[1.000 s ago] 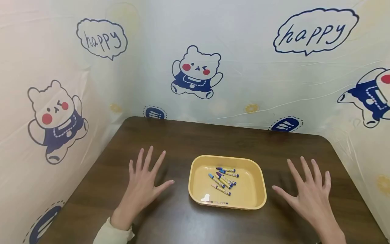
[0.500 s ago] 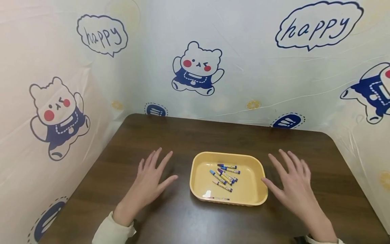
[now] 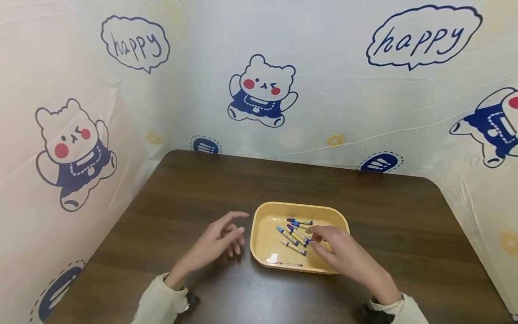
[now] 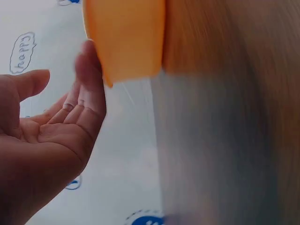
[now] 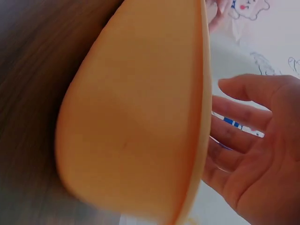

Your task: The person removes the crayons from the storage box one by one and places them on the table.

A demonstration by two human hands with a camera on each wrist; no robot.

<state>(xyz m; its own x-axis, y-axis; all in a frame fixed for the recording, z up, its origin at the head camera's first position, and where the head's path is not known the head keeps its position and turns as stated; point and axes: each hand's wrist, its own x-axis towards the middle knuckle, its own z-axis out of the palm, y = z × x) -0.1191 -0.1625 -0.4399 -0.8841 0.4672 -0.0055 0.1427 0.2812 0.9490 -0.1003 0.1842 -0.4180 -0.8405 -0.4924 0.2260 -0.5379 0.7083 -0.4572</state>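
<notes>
Several crayons in yellow wrappers lie in a yellow plastic tray. Among them are a light blue crayon, a peach crayon and a dark blue crayon. My right hand reaches over the tray's right side, its fingertips close by the crayon pile and covering part of it. The right wrist view shows the fingers of this hand loosely bent, thumb apart. Left of the tray, my left hand holds nothing, its index finger extended toward the rim.
The tray stands on a dark brown wooden table. Pale curtains printed with bears and the word "happy" surround it at the back and both sides. A thin crayon shows along the tray's near wall.
Both hands were spread wide on either side of the tray. The right hand has moved left and in over the crayons. The left hand has come nearer the tray, its fingers now bent.
</notes>
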